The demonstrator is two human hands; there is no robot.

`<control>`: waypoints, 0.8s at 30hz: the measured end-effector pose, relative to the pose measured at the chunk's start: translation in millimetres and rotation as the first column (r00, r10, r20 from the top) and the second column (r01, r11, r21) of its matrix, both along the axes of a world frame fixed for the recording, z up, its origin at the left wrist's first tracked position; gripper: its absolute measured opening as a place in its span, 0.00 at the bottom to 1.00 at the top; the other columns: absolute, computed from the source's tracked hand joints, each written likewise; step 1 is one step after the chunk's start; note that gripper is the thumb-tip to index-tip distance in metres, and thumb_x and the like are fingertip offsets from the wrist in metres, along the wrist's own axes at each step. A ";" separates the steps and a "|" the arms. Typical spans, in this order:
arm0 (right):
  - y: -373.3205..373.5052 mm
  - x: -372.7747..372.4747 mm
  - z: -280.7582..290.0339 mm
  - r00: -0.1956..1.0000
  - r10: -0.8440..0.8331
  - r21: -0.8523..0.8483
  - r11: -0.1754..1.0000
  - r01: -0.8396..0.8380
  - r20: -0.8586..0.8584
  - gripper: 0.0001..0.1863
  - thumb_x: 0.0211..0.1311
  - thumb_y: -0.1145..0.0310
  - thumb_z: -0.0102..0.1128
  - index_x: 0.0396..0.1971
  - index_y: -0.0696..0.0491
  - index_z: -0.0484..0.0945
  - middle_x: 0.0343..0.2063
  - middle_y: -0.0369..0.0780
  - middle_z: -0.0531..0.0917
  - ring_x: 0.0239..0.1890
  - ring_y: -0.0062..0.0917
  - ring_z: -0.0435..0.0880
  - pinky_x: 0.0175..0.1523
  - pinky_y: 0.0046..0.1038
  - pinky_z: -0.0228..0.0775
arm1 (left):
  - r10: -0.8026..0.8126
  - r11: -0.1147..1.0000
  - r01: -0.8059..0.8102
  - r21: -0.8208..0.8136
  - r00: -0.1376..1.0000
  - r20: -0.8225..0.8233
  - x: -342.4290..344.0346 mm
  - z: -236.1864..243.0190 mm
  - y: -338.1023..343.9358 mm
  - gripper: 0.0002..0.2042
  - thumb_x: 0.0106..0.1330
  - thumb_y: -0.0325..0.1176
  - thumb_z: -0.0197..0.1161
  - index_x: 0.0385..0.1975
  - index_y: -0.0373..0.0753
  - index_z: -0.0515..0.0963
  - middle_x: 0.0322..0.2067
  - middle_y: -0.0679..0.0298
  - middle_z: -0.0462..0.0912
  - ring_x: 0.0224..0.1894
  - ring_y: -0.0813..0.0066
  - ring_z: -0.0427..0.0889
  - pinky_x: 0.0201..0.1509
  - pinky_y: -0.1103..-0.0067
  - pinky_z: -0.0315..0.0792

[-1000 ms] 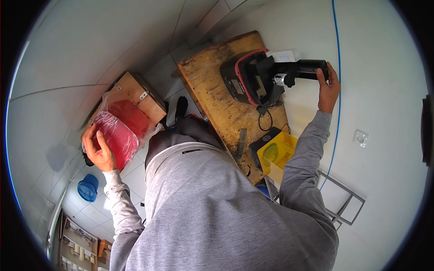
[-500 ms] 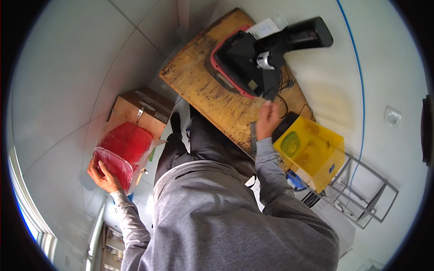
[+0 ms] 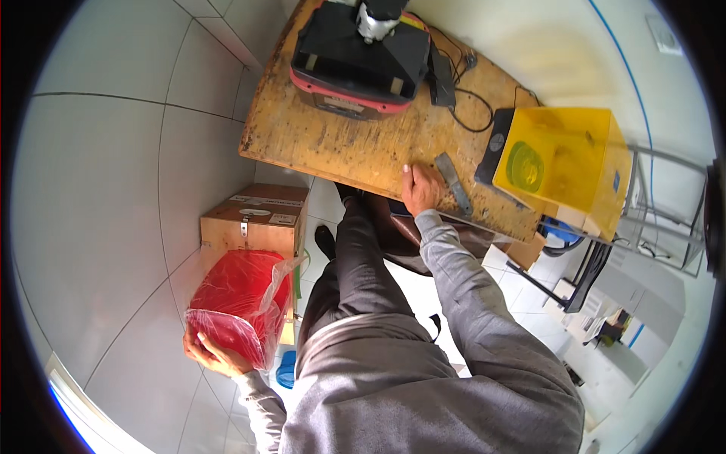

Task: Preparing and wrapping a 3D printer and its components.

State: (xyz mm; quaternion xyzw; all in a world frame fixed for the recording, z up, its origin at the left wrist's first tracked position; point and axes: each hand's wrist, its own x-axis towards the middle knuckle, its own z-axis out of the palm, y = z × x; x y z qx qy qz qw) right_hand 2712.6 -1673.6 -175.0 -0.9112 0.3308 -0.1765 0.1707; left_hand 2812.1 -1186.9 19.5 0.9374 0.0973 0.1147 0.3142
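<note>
At the left, my left hand (image 3: pixel 215 354) grips the near side of a red bin (image 3: pixel 240 286), its fingers spread along the outer wall. Clear plastic film (image 3: pixel 265 314) lines the bin and hangs over its rim. My right hand (image 3: pixel 423 189) lies at the front edge of the wooden table (image 3: pixel 340 155) with its fingers curled; whether something is inside them is hidden. Just right of it rests a flat grey scraper-like tool (image 3: pixel 454 184), apart from the fingers.
On the table stand a black machine with red trim (image 3: pixel 359 64) and a translucent yellow bin (image 3: pixel 578 163) at the right. Black cables (image 3: pixel 475 98) lie between them. A wooden box (image 3: pixel 253 216) stands behind the red bin. A metal frame (image 3: pixel 665 212) is at the far right.
My right hand has come away from the black machine to the table's front edge. The view has shifted, showing the scraper-like tool more fully. My left hand stays on the red bin.
</note>
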 end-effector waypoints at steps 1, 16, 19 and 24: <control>-0.9 0.9 -3.7 1.000 0.001 -0.055 0.998 0.000 0.021 0.20 0.70 0.59 0.61 0.19 0.54 0.70 0.22 0.46 0.77 0.28 0.49 0.78 0.36 0.50 0.66 | -0.017 1.000 0.017 -0.004 1.000 0.004 0.0 0.0 -2.2 0.21 0.81 0.46 0.53 0.60 0.36 0.79 0.58 0.53 0.75 0.62 0.58 0.75 0.71 0.63 0.66; 5.5 1.3 -7.0 0.997 -0.071 -0.071 0.995 0.072 0.014 0.19 0.71 0.59 0.60 0.21 0.54 0.73 0.22 0.44 0.79 0.28 0.46 0.79 0.37 0.46 0.70 | -0.017 1.000 0.016 0.018 1.000 0.011 -5.8 -13.9 16.9 0.23 0.81 0.47 0.48 0.63 0.38 0.75 0.61 0.56 0.76 0.63 0.59 0.76 0.69 0.61 0.70; 3.7 0.5 -6.3 0.996 -0.077 -0.067 0.995 0.079 0.040 0.19 0.71 0.58 0.60 0.21 0.53 0.74 0.22 0.44 0.78 0.28 0.45 0.79 0.37 0.46 0.70 | -0.009 0.999 0.008 0.031 1.000 0.026 -8.3 -14.4 10.7 0.25 0.79 0.51 0.49 0.61 0.38 0.75 0.60 0.55 0.77 0.61 0.56 0.77 0.67 0.59 0.72; 3.3 1.9 -8.8 0.996 -0.065 -0.064 0.996 0.069 0.066 0.19 0.70 0.58 0.61 0.20 0.52 0.73 0.21 0.43 0.78 0.27 0.44 0.79 0.37 0.45 0.70 | -0.023 0.999 0.023 0.029 1.000 0.003 -4.7 -14.8 11.3 0.25 0.79 0.51 0.50 0.61 0.37 0.75 0.59 0.55 0.76 0.61 0.57 0.77 0.66 0.59 0.71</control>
